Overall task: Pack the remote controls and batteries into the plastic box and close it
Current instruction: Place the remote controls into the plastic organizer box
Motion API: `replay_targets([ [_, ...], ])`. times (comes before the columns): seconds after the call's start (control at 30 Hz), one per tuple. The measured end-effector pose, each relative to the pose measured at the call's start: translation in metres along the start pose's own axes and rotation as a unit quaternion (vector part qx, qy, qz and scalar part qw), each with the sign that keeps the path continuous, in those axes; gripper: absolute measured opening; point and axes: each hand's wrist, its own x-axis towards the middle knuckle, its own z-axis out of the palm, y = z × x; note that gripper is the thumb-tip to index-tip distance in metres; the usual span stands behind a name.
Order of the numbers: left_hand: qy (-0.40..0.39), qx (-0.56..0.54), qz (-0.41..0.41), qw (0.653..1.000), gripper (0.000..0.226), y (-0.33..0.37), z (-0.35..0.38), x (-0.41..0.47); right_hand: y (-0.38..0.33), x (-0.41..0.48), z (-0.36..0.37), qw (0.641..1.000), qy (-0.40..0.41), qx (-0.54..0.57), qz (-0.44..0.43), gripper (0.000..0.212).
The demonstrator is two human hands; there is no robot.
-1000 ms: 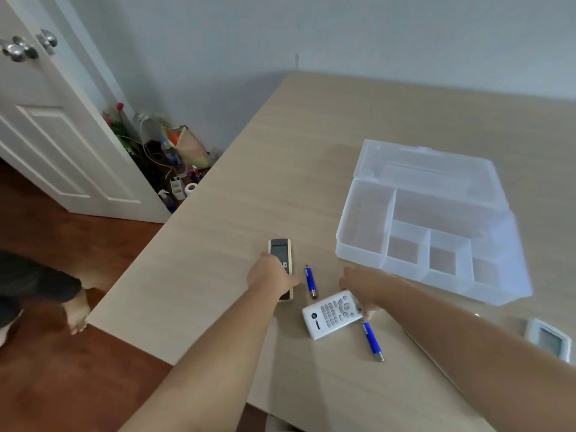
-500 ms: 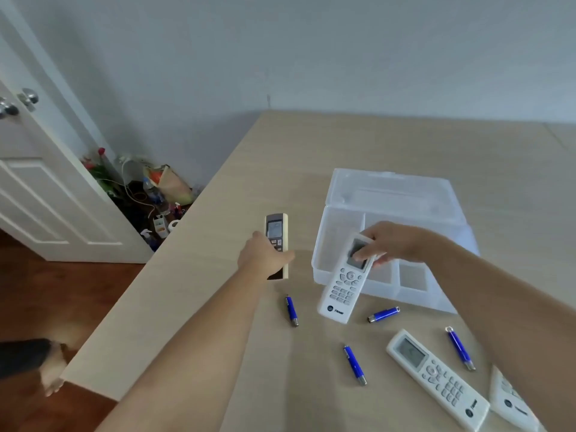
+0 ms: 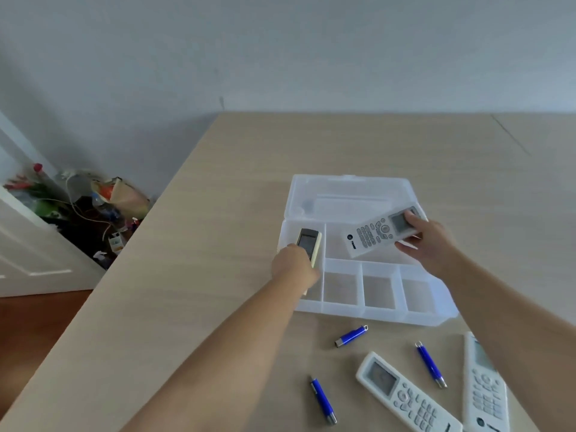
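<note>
Both hands are loaded at once, so this looks like a two-at-a-time packing pass. Left hand is clamped on the small beige remote, screen up, lowering it lengthwise into the narrow left compartment of the clear plastic box; that slot seems chosen because it matches the remote's slim shape. Whether the remote already touches the compartment floor, cannot tell. Right hand is closed on the screen end of a white remote, thumb on top, fingers under, holding it tilted over the big rear compartment, button end pointing left and low, probably so it slides in flat along the long side. Hands are apart, each over its own compartment. The box lid lies open flat behind the tray, out of the way. The three small front cells are bare, likely meant for batteries. Still out on the table, near the front edge: two more white remotes lying side by side, and three blue batteries scattered between them and the box. Task is early: nothing settled yet, lid not closed. Floor clutter by the wall is irrelevant.
</note>
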Motion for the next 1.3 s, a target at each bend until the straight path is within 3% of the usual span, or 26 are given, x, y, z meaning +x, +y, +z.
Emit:
replay_targets([
  [0.1,-0.039,0.068,0.011,0.997,0.022,0.002,0.016,0.009,0.014,0.017,-0.008,0.998,0.027,0.051,0.020,0.009],
  [0.47,-0.053,0.116,-0.001,0.992,0.032,0.002,0.034,0.015,0.031,0.039,-0.009,0.998,0.042,0.035,0.040,0.012],
  [0.57,-0.045,0.177,0.047,0.982,0.033,0.000,0.030,0.009,0.032,0.037,-0.006,0.998,0.038,0.033,0.033,0.012],
  [0.67,-0.060,0.192,0.023,0.979,0.039,-0.003,0.031,0.008,0.032,0.033,-0.005,0.998,0.039,0.037,0.028,0.011],
  [0.77,-0.053,0.175,-0.017,0.983,0.040,-0.002,0.029,0.009,0.030,0.031,-0.004,0.998,0.049,0.024,0.034,0.012],
  [0.93,-0.049,0.177,0.021,0.983,0.042,0.002,0.018,0.009,0.028,0.033,-0.001,0.997,0.063,-0.011,0.049,0.012],
  [1.0,-0.033,0.121,0.041,0.991,0.040,0.006,0.007,0.015,0.028,0.036,0.000,0.995,0.071,-0.035,0.054,0.013],
  [1.07,-0.067,0.042,0.045,0.996,0.029,0.016,-0.001,0.020,0.028,0.040,0.003,0.992,0.082,-0.067,0.062,0.009],
  [1.2,-0.176,-0.121,-0.024,0.977,0.021,0.033,0.002,0.025,0.029,0.048,0.011,0.980,0.101,-0.137,0.100,0.013],
  [1.3,-0.171,-0.153,-0.050,0.972,0.012,0.034,0.013,0.032,0.029,0.053,0.022,0.964,0.106,-0.215,0.113,0.010],
])
